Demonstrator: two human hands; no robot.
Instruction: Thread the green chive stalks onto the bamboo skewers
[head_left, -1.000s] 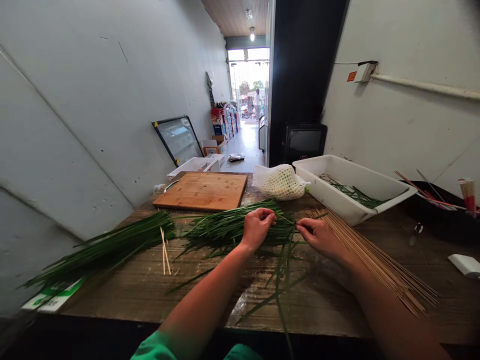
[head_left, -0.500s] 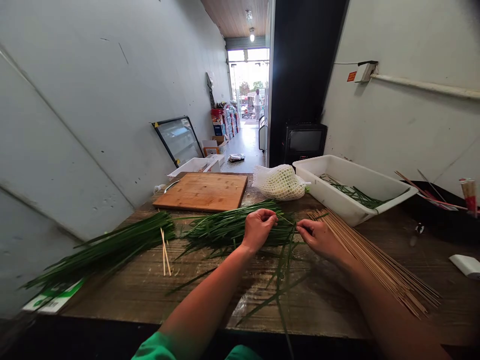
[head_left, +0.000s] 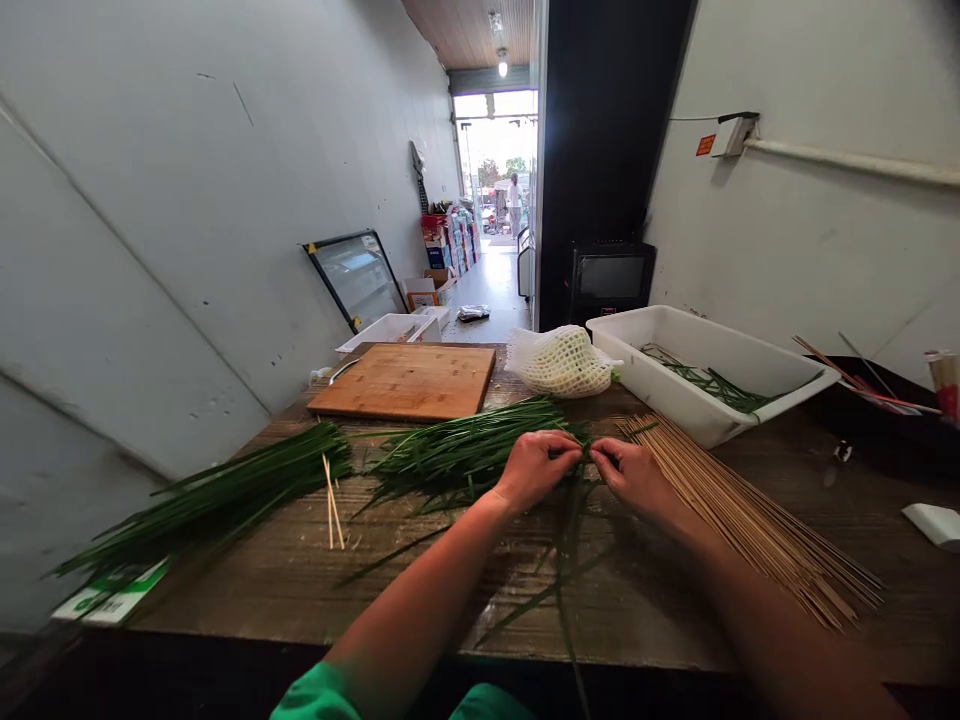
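My left hand (head_left: 536, 468) and my right hand (head_left: 636, 475) meet fingertip to fingertip over a small bundle of green chive leaves (head_left: 568, 520) on the wooden table. Both hands are closed in a pinch on these leaves, which trail toward me. A larger pile of chives (head_left: 457, 455) lies just left of my left hand. A spread of thin bamboo skewers (head_left: 750, 520) lies right beside my right hand.
Another chive bundle (head_left: 217, 495) lies at the table's left, two loose skewers (head_left: 331, 492) near it. Behind stand a wooden cutting board (head_left: 409, 380), a white foam net (head_left: 559, 362) and a white tub (head_left: 705, 370) holding chives. A person stands far down the corridor.
My left hand slid right and a little toward me, closing the gap to my right hand. Both hands now pinch the same leaves.
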